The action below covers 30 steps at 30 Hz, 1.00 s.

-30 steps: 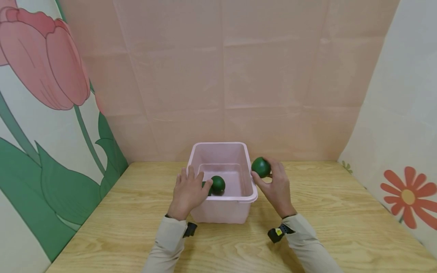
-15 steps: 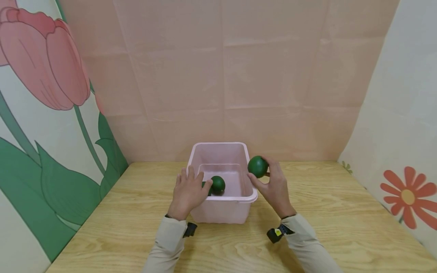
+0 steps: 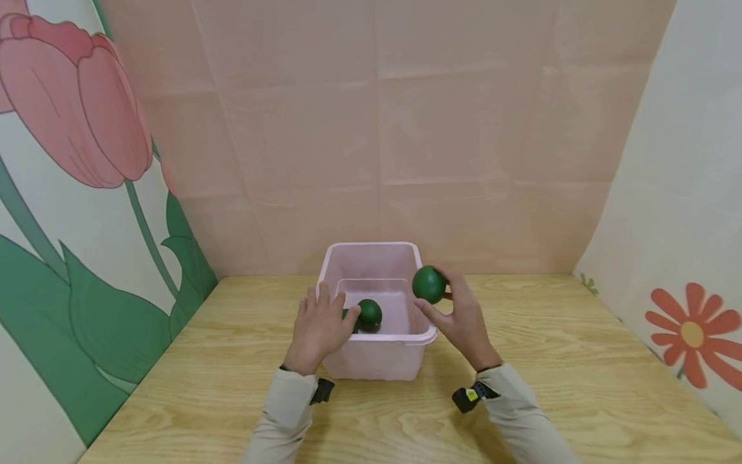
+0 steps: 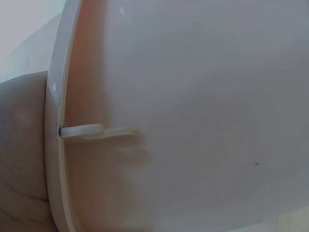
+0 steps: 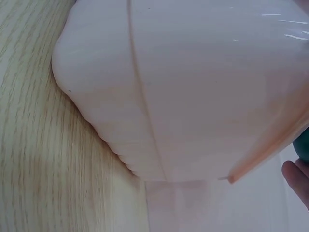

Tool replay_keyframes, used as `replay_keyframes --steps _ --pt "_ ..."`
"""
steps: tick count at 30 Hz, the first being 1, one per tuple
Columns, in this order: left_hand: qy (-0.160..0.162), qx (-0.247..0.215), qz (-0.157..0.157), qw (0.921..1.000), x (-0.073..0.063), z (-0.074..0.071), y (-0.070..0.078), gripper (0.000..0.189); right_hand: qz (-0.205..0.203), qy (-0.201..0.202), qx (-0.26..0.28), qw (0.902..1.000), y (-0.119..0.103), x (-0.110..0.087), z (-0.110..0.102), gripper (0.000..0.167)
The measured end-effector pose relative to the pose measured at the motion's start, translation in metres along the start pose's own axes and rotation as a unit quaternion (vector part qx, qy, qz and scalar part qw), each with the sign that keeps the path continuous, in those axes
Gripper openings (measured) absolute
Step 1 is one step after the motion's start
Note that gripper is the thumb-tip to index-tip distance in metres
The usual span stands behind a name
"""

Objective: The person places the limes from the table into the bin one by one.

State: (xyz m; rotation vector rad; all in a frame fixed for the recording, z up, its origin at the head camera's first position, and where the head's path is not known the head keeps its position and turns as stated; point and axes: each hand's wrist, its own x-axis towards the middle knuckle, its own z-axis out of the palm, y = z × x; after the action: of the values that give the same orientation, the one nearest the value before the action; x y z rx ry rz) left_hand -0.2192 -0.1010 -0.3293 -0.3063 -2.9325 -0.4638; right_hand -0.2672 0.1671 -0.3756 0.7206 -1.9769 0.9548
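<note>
A pink plastic bin [image 3: 377,357] stands in the middle of the table. My right hand [image 3: 460,316] holds a round dark green fruit [image 3: 429,284] between thumb and fingers, over the bin's right rim. In the right wrist view only a sliver of that fruit [image 5: 302,146] and a fingertip show past the bin's wall. My left hand [image 3: 321,325] lies over the near left corner of the bin, its fingers spread. Inside, close to its thumb, sits a second round green fruit [image 3: 369,315]. Another green piece [image 3: 348,319] is mostly hidden behind that thumb.
The bin rests on a light wood-grain table [image 3: 580,361]. Behind it rises a creased pink backdrop [image 3: 464,129]. Flower-printed panels stand at both sides. A black camera is strapped to each wrist.
My right hand has moved left with the green fruit, from beside the bin to over its right rim. The left hand and the fruit inside the bin have stayed in place.
</note>
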Motion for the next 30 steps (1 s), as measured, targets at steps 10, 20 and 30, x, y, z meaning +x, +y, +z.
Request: replay_keyframes --steps 10,20,30 --pt "0.003 0.002 0.002 1.0000 0.0005 0.0008 -0.0003 0.060 0.009 -0.053 0.059 0.9968 0.0016 -0.0001 -0.0012 0.071" --pt "0.006 0.003 0.003 1.0000 0.0004 0.0012 -0.0005 0.059 -0.019 -0.073 0.050 0.9959 0.0034 -0.0003 -0.0029 0.039" --pt "0.002 0.006 0.000 1.0000 0.0016 0.0010 -0.0002 0.060 -0.029 -0.067 0.043 0.9964 0.0056 -0.0006 -0.0028 0.026"
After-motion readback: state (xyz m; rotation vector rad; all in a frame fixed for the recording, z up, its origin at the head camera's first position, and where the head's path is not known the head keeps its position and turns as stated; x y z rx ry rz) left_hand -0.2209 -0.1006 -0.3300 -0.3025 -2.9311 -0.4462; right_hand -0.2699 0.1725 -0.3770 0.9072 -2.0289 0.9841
